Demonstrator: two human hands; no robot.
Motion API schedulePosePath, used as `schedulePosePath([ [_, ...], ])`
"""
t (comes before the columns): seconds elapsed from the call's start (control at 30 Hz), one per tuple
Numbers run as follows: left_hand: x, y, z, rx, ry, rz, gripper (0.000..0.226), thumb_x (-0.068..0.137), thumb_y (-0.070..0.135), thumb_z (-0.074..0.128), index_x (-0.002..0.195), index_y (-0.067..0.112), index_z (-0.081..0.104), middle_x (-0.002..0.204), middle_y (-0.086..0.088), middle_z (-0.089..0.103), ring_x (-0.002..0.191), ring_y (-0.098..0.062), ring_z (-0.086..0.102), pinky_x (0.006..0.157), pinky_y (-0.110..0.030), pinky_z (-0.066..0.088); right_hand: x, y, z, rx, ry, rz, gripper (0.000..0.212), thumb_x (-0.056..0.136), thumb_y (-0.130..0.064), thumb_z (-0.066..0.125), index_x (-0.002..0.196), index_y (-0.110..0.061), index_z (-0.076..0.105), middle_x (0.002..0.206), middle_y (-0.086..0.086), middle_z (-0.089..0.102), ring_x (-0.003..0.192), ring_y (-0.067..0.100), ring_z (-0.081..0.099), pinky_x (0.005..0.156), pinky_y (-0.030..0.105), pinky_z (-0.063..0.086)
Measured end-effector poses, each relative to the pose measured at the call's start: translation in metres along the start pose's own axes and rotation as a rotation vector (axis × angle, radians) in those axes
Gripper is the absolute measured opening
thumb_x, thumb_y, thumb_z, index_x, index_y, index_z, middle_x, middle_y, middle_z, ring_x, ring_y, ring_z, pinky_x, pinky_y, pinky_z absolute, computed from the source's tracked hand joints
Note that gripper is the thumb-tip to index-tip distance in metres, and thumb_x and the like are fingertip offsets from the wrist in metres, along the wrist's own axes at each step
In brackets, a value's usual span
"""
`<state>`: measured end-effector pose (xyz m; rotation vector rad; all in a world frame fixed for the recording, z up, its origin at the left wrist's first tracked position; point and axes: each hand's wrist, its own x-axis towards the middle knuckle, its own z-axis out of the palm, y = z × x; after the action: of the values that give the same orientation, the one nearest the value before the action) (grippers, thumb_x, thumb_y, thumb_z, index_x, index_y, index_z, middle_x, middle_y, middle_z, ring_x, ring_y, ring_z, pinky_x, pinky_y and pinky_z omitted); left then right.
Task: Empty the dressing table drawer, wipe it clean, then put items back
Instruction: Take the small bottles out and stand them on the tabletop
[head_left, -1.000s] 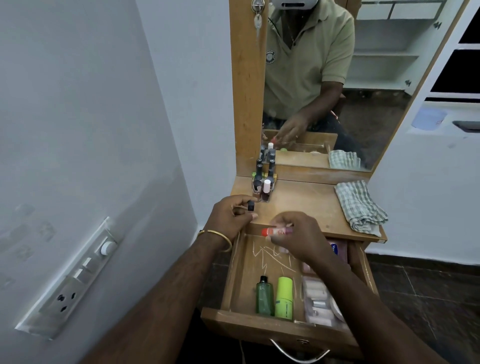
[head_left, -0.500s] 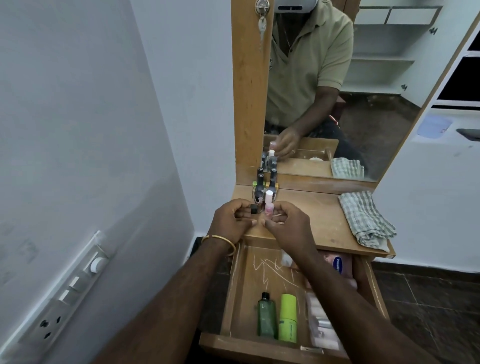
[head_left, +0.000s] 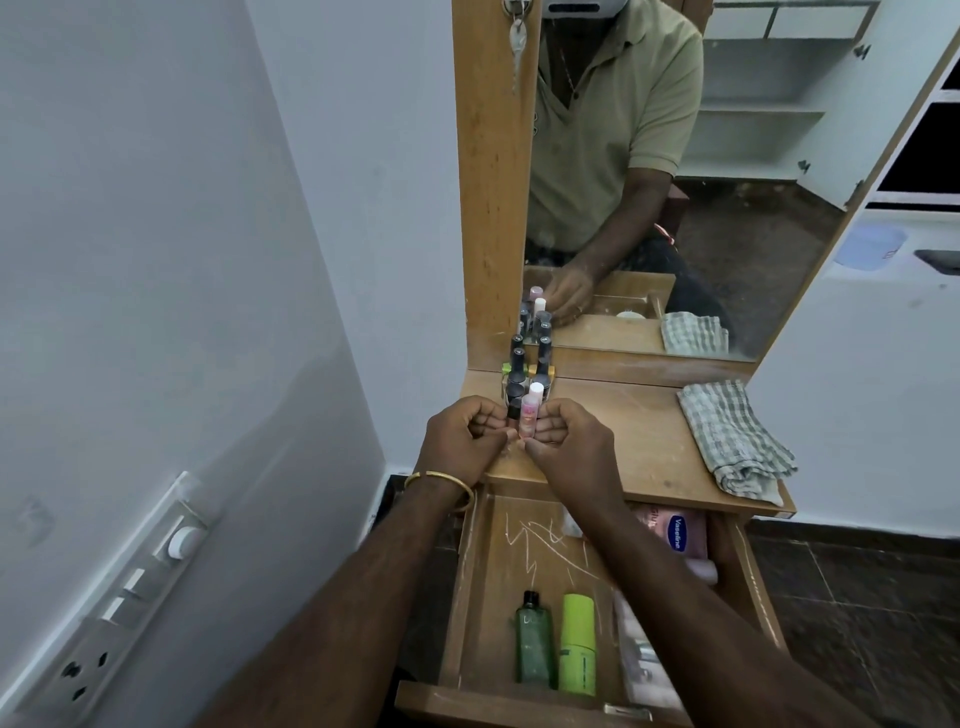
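The wooden drawer (head_left: 511, 561) is pulled out below the dressing table top (head_left: 623, 431). In it lie a dark green bottle (head_left: 535, 642), a lime green tube (head_left: 577, 644), a pink Vaseline bottle (head_left: 675, 530) and several pale items (head_left: 644, 670) on the right side. My right hand (head_left: 569, 444) holds a pink tube with a white cap (head_left: 531, 413) upright on the table top. Beside it, my left hand (head_left: 460, 441) pinches a small dark-capped bottle (head_left: 513, 413). Both stand at the front of a row of nail polish bottles (head_left: 517, 364).
A folded checked cloth (head_left: 727, 436) lies on the right of the table top. The mirror (head_left: 675, 182) rises behind, with keys (head_left: 517, 36) hanging from its wooden frame. A white wall with a switch panel (head_left: 130, 597) closes the left side. Dark tiled floor (head_left: 857, 597) is on the right.
Both hands moved from over the drawer up onto the table top. The pink tube, first held sideways, now stands upright by the bottle row, the dark-capped bottle beside it.
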<state>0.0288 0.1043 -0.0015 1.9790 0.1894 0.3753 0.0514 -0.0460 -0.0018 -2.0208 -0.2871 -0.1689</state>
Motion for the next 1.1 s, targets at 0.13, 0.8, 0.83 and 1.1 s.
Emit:
schedulePosePath([
  [0.13, -0.002, 0.003, 0.002, 0.026, 0.023, -0.016, 0.02, 0.073, 0.009, 0.083, 0.086, 0.016, 0.07, 0.078, 0.005, 0.07, 0.072, -0.004, 0.065, 0.068, -0.011, 0.052, 0.0, 0.0, 0.001, 0.017, 0.022, 0.01, 0.031, 0.073, -0.005, 0.084, 0.094, -0.017, 0.065, 0.081, -0.005, 0.068, 0.075, 0.006, 0.067, 0.069, 0.027, 0.059],
  [0.8, -0.034, 0.016, -0.013, 0.1, 0.153, 0.004, 0.016, 0.076, 0.022, 0.082, 0.078, 0.013, 0.069, 0.072, 0.006, 0.066, 0.063, 0.002, 0.056, 0.059, -0.006, 0.044, -0.062, -0.001, -0.019, -0.176, -0.127, 0.105, 0.023, 0.073, -0.028, 0.082, 0.082, -0.027, 0.06, 0.077, -0.007, 0.063, 0.07, 0.009, 0.061, 0.066, 0.033, 0.054],
  [0.83, -0.04, 0.016, -0.013, 0.097, 0.162, 0.015, 0.016, 0.077, 0.023, 0.081, 0.076, 0.013, 0.068, 0.07, 0.007, 0.065, 0.063, 0.003, 0.056, 0.058, -0.006, 0.044, -0.072, 0.0, -0.018, -0.267, -0.228, 0.145, 0.023, 0.074, -0.034, 0.08, 0.084, -0.028, 0.06, 0.078, -0.008, 0.064, 0.071, 0.008, 0.061, 0.068, 0.035, 0.056],
  [1.1, -0.081, 0.015, -0.006, 0.114, 0.081, -0.023, 0.016, 0.081, 0.029, 0.077, 0.076, 0.018, 0.067, 0.069, 0.008, 0.066, 0.066, -0.005, 0.059, 0.06, -0.013, 0.05, -0.113, 0.0, 0.003, -0.931, -0.603, 0.193, 0.053, 0.08, -0.058, 0.07, 0.112, -0.017, 0.062, 0.105, 0.0, 0.064, 0.092, 0.02, 0.06, 0.075, 0.033, 0.045],
])
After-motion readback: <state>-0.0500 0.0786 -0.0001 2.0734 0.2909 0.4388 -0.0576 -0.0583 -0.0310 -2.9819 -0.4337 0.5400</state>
